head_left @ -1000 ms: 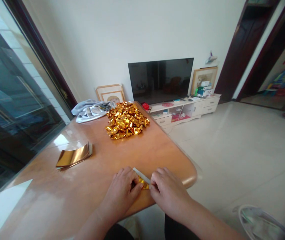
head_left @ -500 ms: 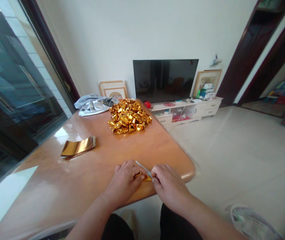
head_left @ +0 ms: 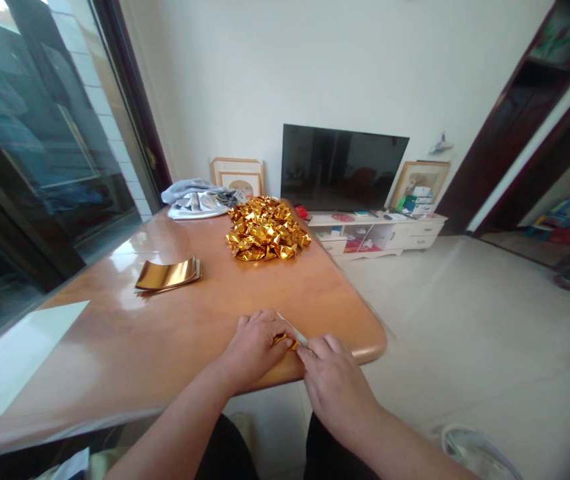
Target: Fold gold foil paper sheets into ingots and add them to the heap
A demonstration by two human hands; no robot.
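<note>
Near the table's front edge, a sheet of gold foil paper [head_left: 291, 345] with a pale underside is partly folded between my two hands. My left hand [head_left: 259, 343] presses and grips its left part, fingers curled over it. The right hand [head_left: 332, 370] pinches the right end, thumb and fingers closed on it. Much of the sheet is hidden under the fingers. Farther back lies a heap of folded gold foil pieces [head_left: 267, 230]. A stack of flat gold foil sheets [head_left: 167, 275], slightly curled, rests to the left.
The wooden table [head_left: 205, 347] has a rounded corner at right. A white sheet [head_left: 19, 360] lies at its left side, and grey cloth [head_left: 199, 200] is bundled at the back. Beyond stand a television [head_left: 342, 167] and a low white cabinet [head_left: 389, 237].
The camera view has turned slightly, so the scene sits tilted and shifted right. Both hands stay on the foil sheet; the right hand has turned a little at its end.
</note>
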